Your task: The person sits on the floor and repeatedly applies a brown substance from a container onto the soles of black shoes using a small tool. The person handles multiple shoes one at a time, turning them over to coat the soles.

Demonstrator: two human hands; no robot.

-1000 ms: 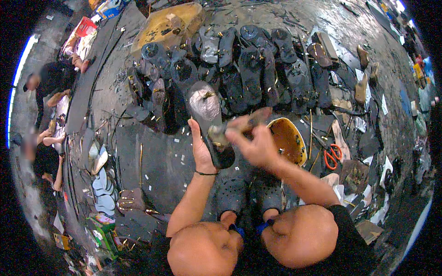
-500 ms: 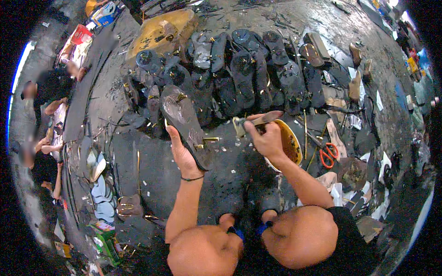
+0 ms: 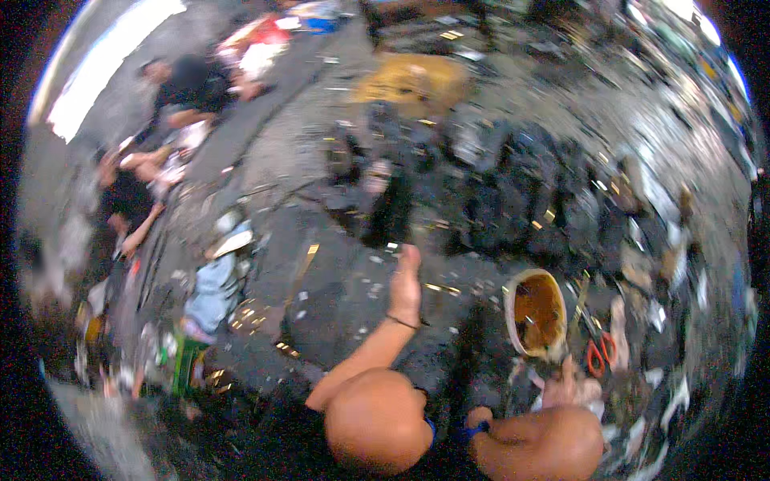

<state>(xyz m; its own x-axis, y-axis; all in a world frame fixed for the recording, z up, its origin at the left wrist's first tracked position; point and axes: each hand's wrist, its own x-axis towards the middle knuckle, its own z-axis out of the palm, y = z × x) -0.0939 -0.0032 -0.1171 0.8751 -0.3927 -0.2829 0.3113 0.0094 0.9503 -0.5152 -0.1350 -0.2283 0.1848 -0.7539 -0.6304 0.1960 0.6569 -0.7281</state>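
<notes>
My left hand [image 3: 407, 290], wrist banded with a dark cord, is raised thumb-up in the middle. A dark, blurred shape rises at its far side; it looks like the black flip-flop sole seen edge-on, closed in the fingers. To the right stands an oval white bowl [image 3: 511, 315] with brown, glue-like stuff inside. By its near rim is a smeared skin-coloured patch that may be my right hand [image 3: 571, 389]; its fingers cannot be made out. A pale tip at that rim may be the brush. Beyond my left hand lie rows of dark flip-flops [image 3: 521, 180].
Orange-handled scissors [image 3: 597, 354] lie right of the bowl among scraps. A yellow tub [image 3: 413, 84] stands behind the flip-flops. Pale blue soles [image 3: 212, 289] and a green box [image 3: 188, 365] are at left. Two people [image 3: 192, 84] work at far left. Small gold pieces dot the floor.
The view has swung and blurred, shifting the scene rightward and down. My right hand and brush have left the spot above the bowl. The sole no longer shows its broad face.
</notes>
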